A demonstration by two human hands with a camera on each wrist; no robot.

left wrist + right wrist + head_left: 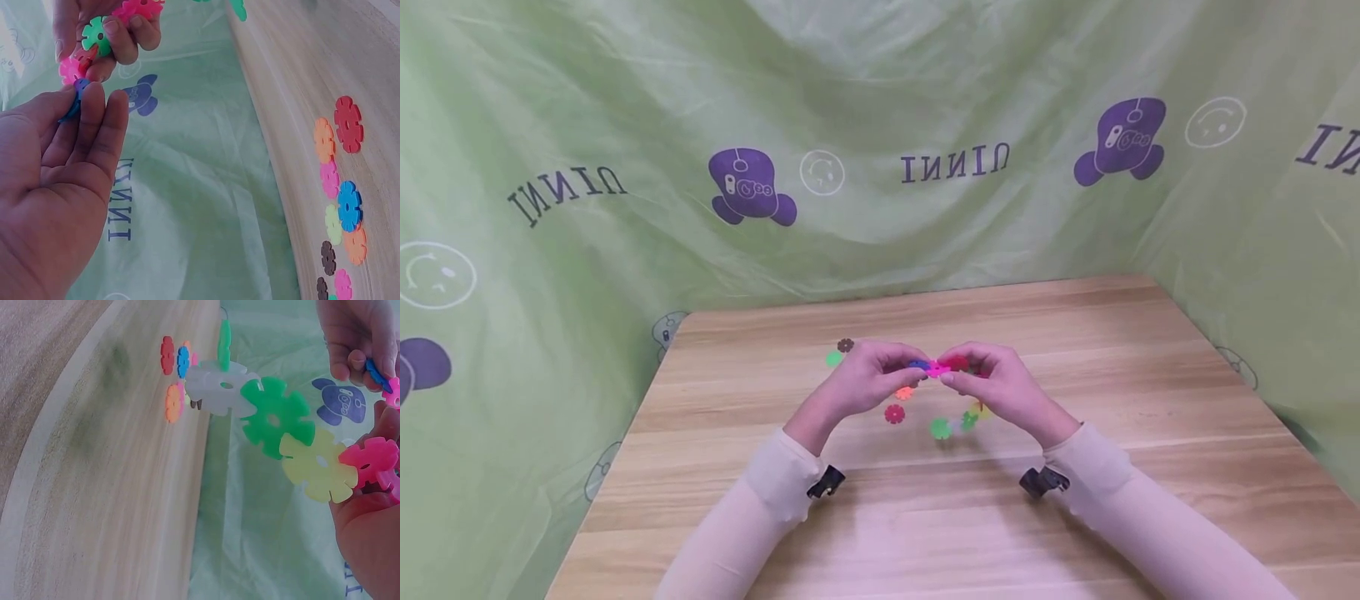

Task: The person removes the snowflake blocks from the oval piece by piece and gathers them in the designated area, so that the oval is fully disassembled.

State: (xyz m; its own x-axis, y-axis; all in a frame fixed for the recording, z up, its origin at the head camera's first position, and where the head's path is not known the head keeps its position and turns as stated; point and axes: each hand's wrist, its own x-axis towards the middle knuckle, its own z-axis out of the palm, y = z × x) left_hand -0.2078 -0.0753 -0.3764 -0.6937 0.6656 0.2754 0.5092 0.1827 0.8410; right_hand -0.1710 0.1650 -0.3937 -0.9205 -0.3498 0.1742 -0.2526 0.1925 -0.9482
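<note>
My left hand (pixel 868 375) pinches a blue notched plastic disc (pixel 917 364) between thumb and fingers. The disc meets a pink notched disc (pixel 936 369) in front of my right hand; whether their slots are joined is hard to tell. My right hand (pixel 1003 387) grips a chain of such linked discs above the table. From that hand trail a pink disc (pixel 369 464), a pale yellow disc (pixel 319 467), a green disc (pixel 278 417), a whitish translucent disc (pixel 219 387) and another green one (pixel 224 345) seen edge-on. Fingers partly hide the chain's middle.
Several loose discs lie on the wooden table (pixel 715 483) beyond and below my left hand, among them a red disc (pixel 895 414), an orange disc (pixel 904 392) and a brown disc (pixel 846 345). A green printed curtain (pixel 865 250) hangs behind and at both sides.
</note>
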